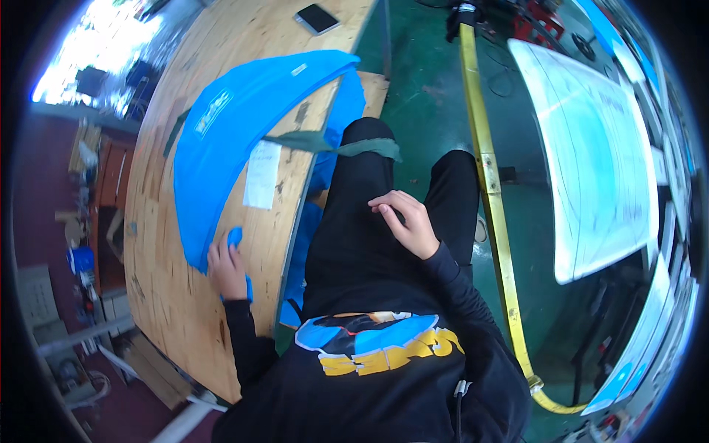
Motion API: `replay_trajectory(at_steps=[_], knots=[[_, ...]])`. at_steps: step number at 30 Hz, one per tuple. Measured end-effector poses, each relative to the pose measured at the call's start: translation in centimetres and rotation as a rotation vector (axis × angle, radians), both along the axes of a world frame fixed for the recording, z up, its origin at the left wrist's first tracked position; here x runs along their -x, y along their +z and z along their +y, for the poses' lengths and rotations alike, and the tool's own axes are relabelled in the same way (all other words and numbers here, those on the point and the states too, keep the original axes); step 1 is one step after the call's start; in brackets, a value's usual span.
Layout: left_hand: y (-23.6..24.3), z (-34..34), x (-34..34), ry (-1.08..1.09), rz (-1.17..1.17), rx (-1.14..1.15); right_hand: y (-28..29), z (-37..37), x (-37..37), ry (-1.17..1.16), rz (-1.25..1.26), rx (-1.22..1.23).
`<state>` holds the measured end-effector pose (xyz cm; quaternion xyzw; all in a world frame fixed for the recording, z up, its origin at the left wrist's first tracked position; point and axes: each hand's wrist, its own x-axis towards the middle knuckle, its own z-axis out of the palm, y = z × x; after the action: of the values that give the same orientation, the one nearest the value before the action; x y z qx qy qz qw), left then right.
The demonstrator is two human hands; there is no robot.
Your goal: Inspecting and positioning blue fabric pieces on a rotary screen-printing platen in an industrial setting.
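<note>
A long blue fabric piece [221, 122], curved and tapering toward me, lies across the wooden table on my left. Its narrow lower end reaches my left hand [227, 272]. The fingers of that hand bend over the blue fabric there, and bits of blue show beyond the fingertips and beside the wrist. My right hand [408, 223] hovers over my lap with fingers loosely bent and thumb apart, holding nothing. A dark green strap [310, 140] runs from the table across my knee. More blue fabric [346, 111] hangs past the table edge beside my leg.
A written paper sheet [261, 176] lies on the wooden table [166, 325], with a phone [317, 19] at its far end. A yellow metal bar [487, 173] stands to my right. Beyond it is a pale curved panel [591, 162]. Shelves and boxes line the left.
</note>
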<state>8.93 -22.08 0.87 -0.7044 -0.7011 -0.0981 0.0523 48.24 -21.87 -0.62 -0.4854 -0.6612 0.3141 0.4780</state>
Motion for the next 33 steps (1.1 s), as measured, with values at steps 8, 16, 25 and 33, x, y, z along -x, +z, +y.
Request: replay_trajectory(at_steps=[8, 16, 25, 33], knots=[[3.8, 0.6, -9.5, -0.211, 0.057, -0.295, -0.1, -2.1, -4.4, -0.223, 0.156, -0.003], [6.9, 7.8, -32.2, -1.091, -0.257, -0.301, 4.1, -7.7, -11.5, -0.528, -0.123, -0.202], [8.0, 4.6, -53.8, -1.737, -0.577, 0.013, 7.2, -26.2, -22.5, -1.645, -0.357, 0.071], [-1.6, 11.1, -64.1, -1.658, -0.242, -0.018, 4.9, -35.1, -26.0, -2.033, -1.154, 0.861]])
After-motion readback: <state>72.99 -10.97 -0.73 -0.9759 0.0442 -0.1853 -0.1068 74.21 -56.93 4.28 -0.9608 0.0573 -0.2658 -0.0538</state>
